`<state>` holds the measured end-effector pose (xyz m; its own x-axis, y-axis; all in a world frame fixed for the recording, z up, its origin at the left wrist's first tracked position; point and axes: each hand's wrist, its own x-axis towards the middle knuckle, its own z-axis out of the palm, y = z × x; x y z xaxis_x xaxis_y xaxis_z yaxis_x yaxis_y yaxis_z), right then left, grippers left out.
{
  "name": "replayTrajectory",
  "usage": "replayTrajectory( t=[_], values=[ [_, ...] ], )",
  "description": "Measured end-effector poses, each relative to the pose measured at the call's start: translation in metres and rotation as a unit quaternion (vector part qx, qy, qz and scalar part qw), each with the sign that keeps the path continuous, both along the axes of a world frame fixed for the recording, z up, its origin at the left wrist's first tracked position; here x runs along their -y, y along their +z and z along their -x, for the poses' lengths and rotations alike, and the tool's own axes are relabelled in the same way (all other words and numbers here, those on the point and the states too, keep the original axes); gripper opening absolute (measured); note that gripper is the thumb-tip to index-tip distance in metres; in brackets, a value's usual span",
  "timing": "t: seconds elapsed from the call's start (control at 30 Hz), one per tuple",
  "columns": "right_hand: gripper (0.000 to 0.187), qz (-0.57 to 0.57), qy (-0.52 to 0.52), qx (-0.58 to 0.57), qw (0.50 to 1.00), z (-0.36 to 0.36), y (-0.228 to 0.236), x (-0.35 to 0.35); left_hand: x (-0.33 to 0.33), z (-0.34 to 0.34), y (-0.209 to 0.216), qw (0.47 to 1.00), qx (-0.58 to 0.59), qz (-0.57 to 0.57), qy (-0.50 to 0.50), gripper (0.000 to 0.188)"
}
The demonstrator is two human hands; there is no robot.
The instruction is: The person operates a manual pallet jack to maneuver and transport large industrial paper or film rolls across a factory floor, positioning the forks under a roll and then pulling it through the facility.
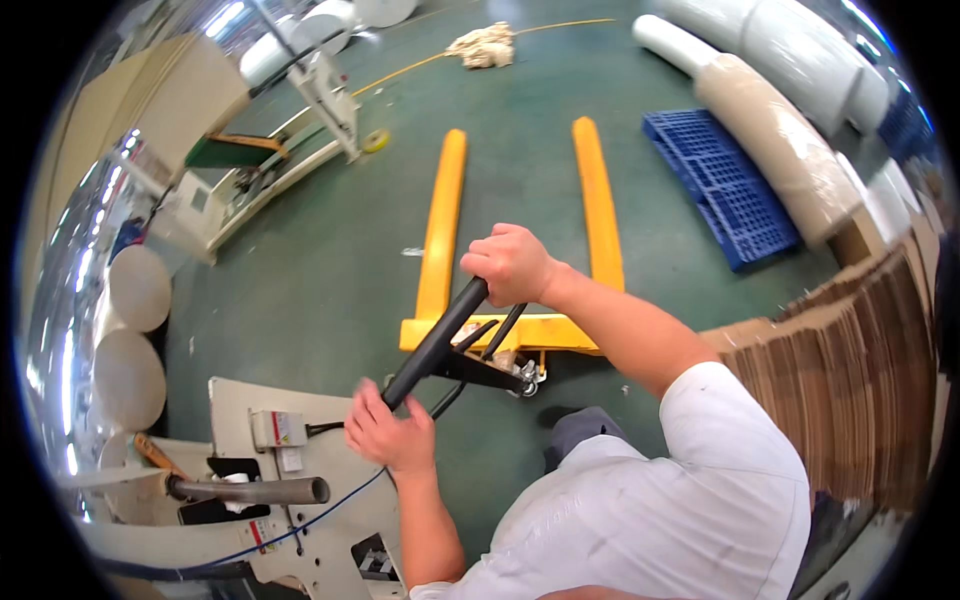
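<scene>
A yellow pallet jack (440, 230) stands on the floor ahead of me, its two forks pointing away. Its black handle (437, 340) slants across the middle of the view toward me. My right hand (510, 265) is closed in a fist round the far end of this handle. At the near end, my left hand (392, 432) has the bar between its thumb and fingers; its fingertips are slightly blurred. Nothing rests on the visible forks.
A blue plastic pallet (715, 185) lies right of the forks, beside wrapped rolls (785, 140). Stacked brown cardboard (830, 380) stands at my right. A pale machine with a metal pipe (250, 490) is close on my left. Another machine frame (290, 170) stands farther left; a cloth heap (482, 46) lies ahead.
</scene>
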<state>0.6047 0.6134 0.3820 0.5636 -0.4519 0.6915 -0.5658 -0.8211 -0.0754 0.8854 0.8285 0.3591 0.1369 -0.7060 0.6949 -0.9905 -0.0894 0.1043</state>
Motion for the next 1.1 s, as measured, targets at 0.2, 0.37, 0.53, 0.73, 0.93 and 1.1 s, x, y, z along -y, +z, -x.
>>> replayTrajectory(
  t=[0.2,0.37,0.53,0.73,0.93,1.1],
  values=[
    [0.031,0.025,0.055,0.048,0.997,0.098,0.02,-0.125,-0.125,0.077,0.028,0.997,0.047,-0.003,-0.065,0.043],
    [0.028,0.045,0.062,0.075,0.994,0.156,0.029,-0.206,-0.212,0.146,0.049,0.995,0.068,0.002,-0.071,0.045],
    [0.023,0.046,0.042,0.069,0.996,0.205,0.029,-0.272,-0.271,0.189,0.051,0.994,0.071,-0.015,-0.085,0.048],
    [0.024,0.049,-0.002,0.078,0.996,0.242,0.036,-0.355,-0.325,0.205,0.059,0.988,0.065,-0.009,-0.141,0.047],
    [0.024,0.068,-0.036,0.064,0.995,0.254,0.045,-0.405,-0.352,0.199,0.059,0.981,0.068,0.001,-0.184,0.049],
    [0.02,0.07,-0.082,0.053,0.993,0.248,0.047,-0.438,-0.357,0.171,0.063,0.957,0.016,-0.047,-0.286,0.049]
  ],
)
